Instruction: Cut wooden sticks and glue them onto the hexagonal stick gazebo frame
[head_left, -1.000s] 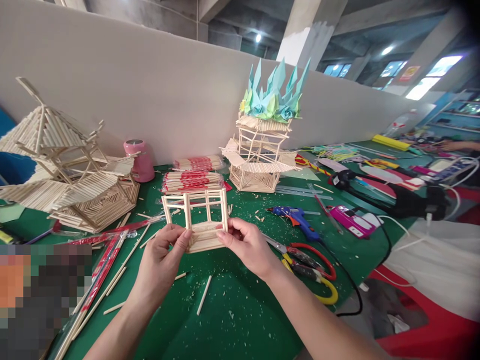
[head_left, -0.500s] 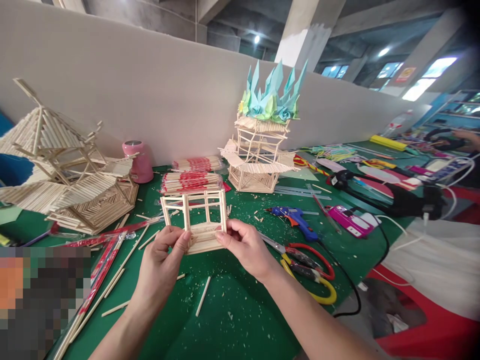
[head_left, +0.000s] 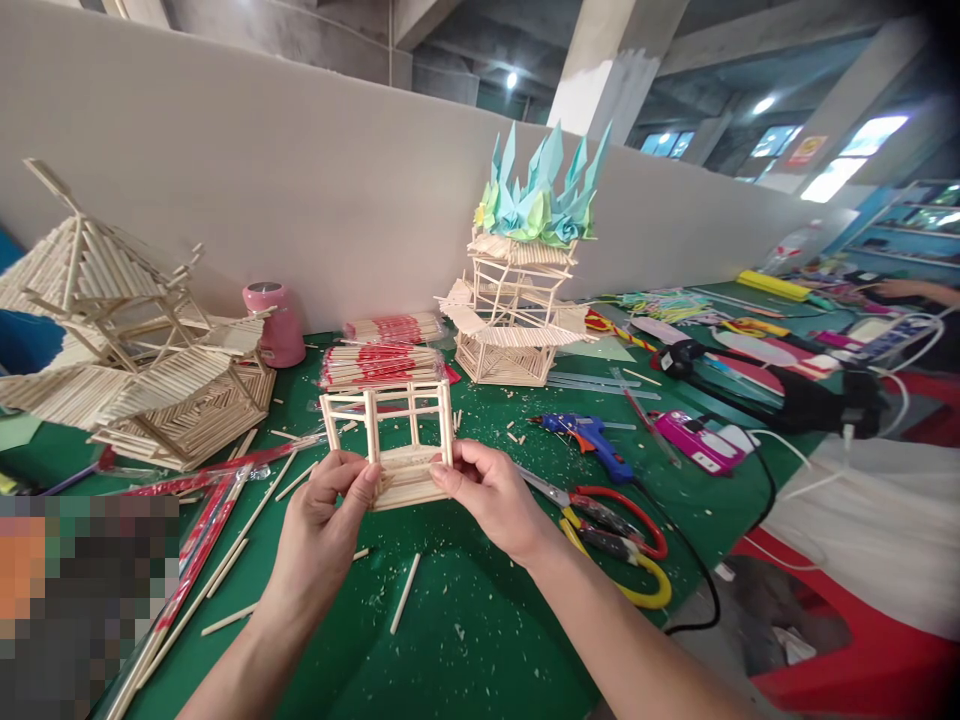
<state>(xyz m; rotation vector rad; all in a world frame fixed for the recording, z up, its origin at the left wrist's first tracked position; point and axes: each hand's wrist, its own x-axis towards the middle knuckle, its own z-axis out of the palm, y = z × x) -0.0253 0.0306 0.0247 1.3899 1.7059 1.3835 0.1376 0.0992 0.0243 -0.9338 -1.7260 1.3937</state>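
Observation:
A small frame of pale wooden sticks (head_left: 411,470), with a slatted floor, upright posts and thin rails, is held between both hands over the green table. My left hand (head_left: 330,520) pinches its near left corner, thumb in front. At the near right corner my right hand (head_left: 491,492) grips it between thumb and fingers. Behind the frame lie bundled sticks in red-and-clear wrapping (head_left: 382,366). A loose stick (head_left: 405,594) rests on the table in front of the hands.
Stick pavilions stand at left (head_left: 187,405) and centre back (head_left: 517,340), the latter topped with folded blue paper. On the right lie a blue glue gun (head_left: 592,440), scissors (head_left: 652,582), a pink power strip (head_left: 701,442) and cables. A pink container (head_left: 281,325) stands by the partition.
My hands and the stick frame look unchanged. The view has shifted very slightly. At the far right edge, another person's arm now appears lower, stretched over the table.

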